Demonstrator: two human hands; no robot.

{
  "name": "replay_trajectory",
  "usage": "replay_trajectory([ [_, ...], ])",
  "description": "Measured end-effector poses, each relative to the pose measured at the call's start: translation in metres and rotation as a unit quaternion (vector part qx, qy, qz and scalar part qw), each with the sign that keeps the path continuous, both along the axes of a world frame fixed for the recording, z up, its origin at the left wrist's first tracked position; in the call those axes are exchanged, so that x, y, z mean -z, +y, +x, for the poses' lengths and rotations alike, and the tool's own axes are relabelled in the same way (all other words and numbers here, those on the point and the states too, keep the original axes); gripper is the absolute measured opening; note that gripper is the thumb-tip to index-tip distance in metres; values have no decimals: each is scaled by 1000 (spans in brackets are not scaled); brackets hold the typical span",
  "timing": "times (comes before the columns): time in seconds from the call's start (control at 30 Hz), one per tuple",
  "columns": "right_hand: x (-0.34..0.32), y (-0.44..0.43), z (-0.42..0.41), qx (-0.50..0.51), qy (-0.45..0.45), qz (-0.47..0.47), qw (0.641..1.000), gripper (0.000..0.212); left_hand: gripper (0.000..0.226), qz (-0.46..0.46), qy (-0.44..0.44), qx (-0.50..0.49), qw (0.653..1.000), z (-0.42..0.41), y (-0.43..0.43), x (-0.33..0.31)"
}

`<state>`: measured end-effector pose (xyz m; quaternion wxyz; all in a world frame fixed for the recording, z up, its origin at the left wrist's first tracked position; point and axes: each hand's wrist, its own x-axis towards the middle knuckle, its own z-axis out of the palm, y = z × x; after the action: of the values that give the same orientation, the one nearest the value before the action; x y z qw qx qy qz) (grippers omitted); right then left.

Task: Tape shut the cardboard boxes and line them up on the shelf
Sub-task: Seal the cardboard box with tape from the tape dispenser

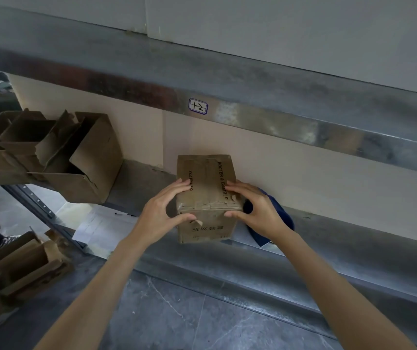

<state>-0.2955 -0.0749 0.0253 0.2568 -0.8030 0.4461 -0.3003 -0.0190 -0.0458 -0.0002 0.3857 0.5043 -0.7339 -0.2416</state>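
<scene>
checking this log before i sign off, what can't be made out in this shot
Head view, blue thing: mostly hidden behind the right hand and the closed box; unidentifiable.
Head view, box-top print: partly covered by fingers of the left hand.
Head view, open boxes at left: insides in shadow, one cut by the frame edge.
</scene>
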Motion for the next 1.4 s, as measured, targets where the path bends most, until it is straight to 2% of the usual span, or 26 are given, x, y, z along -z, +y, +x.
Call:
replay_trajectory([
  [0.17, 3, 1, 4, 11, 0, -11, 1000, 64, 72, 11, 23, -31, 999, -10, 3, -1],
  [0.43, 4, 7, 22, 82, 25, -33, 996, 56, 50, -23, 31, -111, 993, -29, 9, 0],
  [0.57, 7, 5, 27, 110, 10, -45, 993, 37, 45, -11, 51, -131, 990, -33, 7, 0],
  [0.67, 7, 3, 27, 110, -5, -49, 993, 26, 40, 13, 81, -104, 991, -28, 7, -1],
  [0.8, 7, 4, 21, 88, -6, -23, 996, 32, 38, 43, 102, -65, 992, -18, 6, -2],
  [1.1, 2, 4, 14, 61, -27, -7, 998, 25, 36, 51, 103, -17, 993, -8, 6, -3],
  [1.4, -5, 7, 12, 58, -58, 13, 997, 25, 35, 68, 120, -15, 990, -7, 4, -5],
])
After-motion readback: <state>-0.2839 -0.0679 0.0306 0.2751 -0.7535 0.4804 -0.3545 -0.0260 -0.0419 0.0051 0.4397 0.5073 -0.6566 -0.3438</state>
